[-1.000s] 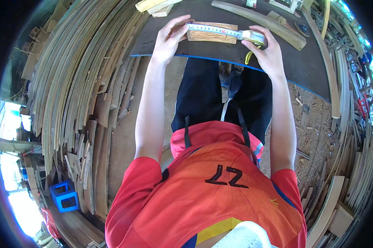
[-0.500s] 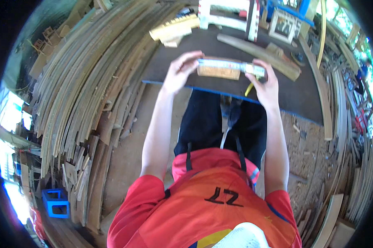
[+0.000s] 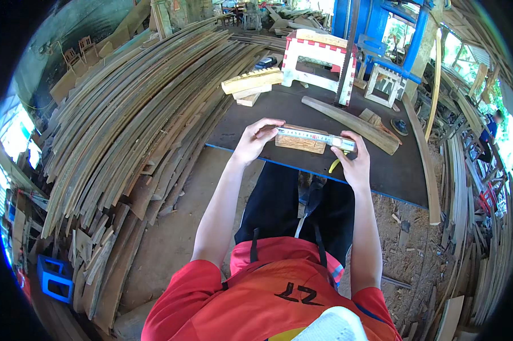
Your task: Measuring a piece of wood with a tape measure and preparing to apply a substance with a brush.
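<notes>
Left fingers (image 3: 266,123): closing in a pinch at the left end of the wooden block, the thumb pressing near the start of the tape blade.

Right fingers (image 3: 352,137): gripping the tape measure case (image 3: 343,144) just beyond the block's right end, with a yellow strap (image 3: 334,166) hanging below.

Wooden block (image 3: 300,145): sitting between the two hands, near the blue front edge of the dark tabletop (image 3: 398,173); whether it is resting there or being held slightly clear cannot be told.

Tape blade (image 3: 304,134): running along the block's upper side from end to end, its graduations facing up.

Measure so far: the drawing-out and lining-up are appearing complete, with the blade spanning the wood; winding back into the case is not yet happening, and whether the block is bearing any mark cannot be made out.

Tabletop beyond: a long plank (image 3: 353,125) is lying behind the right hand, pale wood offcuts (image 3: 252,82) are sitting farther off to the left, and a red-and-white stool (image 3: 324,52) is standing at the back.

Workshop floor: long stacked boards (image 3: 131,131) are filling the left side.
</notes>
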Demonstrator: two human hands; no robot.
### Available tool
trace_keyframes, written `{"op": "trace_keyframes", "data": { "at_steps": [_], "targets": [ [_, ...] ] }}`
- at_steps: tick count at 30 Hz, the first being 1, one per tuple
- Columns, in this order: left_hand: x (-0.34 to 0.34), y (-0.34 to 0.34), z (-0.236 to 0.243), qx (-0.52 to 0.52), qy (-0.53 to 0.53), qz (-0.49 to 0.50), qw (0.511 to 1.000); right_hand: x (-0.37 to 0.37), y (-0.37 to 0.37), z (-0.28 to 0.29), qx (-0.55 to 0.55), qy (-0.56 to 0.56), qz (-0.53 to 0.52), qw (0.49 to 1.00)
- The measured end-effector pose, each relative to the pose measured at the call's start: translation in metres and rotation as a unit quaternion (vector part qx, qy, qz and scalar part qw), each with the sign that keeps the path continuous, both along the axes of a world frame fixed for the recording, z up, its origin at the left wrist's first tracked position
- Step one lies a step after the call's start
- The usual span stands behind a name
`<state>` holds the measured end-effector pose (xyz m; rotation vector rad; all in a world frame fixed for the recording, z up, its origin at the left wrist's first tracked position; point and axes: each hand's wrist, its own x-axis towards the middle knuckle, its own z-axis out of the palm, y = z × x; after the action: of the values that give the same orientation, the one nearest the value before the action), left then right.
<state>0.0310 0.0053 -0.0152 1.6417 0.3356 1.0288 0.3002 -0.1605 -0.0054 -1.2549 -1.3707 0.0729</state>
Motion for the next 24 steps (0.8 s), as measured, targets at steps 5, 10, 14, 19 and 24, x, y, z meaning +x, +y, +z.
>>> {"op": "trace_keyframes", "data": {
  "at_steps": [5,10,14,19,24],
  "targets": [
    [-0.0003,-0.0008,0.0004,0.008,-0.003,0.004,1.000,-0.0022,0.0000,0.0002,0.003,0.029,0.004,1.000],
    [0.0002,-0.0003,-0.0004,0.014,-0.010,0.005,1.000,-0.0016,0.0004,0.0005,-0.007,0.026,-0.002,1.000],
    [0.0004,0.0000,-0.0013,0.013,-0.006,0.008,1.000,-0.0005,-0.0004,0.0006,-0.018,0.015,0.000,1.000],
    [0.0007,0.0002,-0.0010,0.012,-0.010,0.012,1.000,-0.0001,-0.0003,-0.0007,-0.018,0.004,-0.013,1.000],
    [0.0009,-0.0004,0.0003,0.011,-0.003,0.009,1.000,0.0010,0.0014,-0.0025,-0.024,0.015,-0.004,1.000]
  ]
}}
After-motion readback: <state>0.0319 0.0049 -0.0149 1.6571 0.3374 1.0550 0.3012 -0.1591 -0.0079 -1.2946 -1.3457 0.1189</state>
